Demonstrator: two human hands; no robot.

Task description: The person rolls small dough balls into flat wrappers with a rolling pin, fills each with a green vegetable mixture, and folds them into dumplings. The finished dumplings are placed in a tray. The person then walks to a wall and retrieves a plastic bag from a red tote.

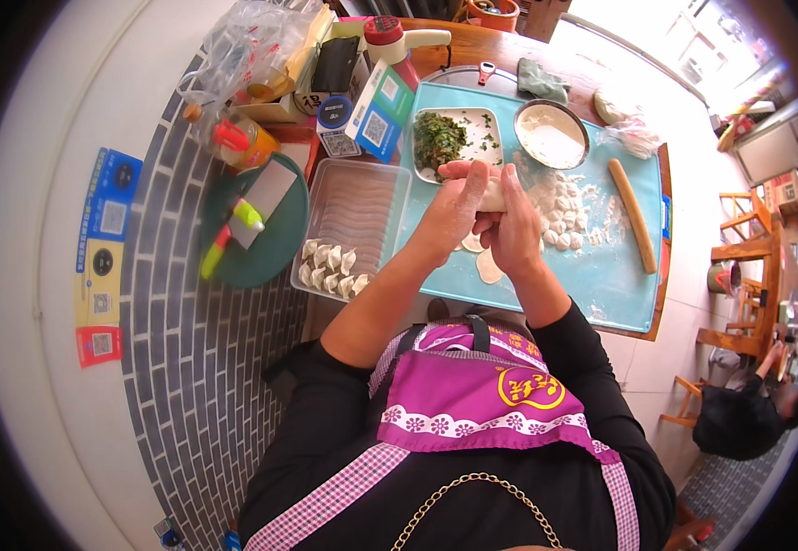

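Both hands meet over the front of a turquoise mat. My left hand and my right hand press a folded dumpling between their fingers and thumbs. Just beyond them lies a white square dish with chopped green filling. Flat dough wrappers rest on the mat beneath the hands. Small floured dough pieces are spread to the right, with a wooden rolling pin farther right. A bowl of flour stands behind them. Several finished dumplings sit in a clear plastic tray at left.
Left of the tray, a cleaver and a green-handled tool lie on a round green board. Boxes, a jar and a plastic bag crowd the back left. A green cloth lies behind the mat. Another person is at far right.
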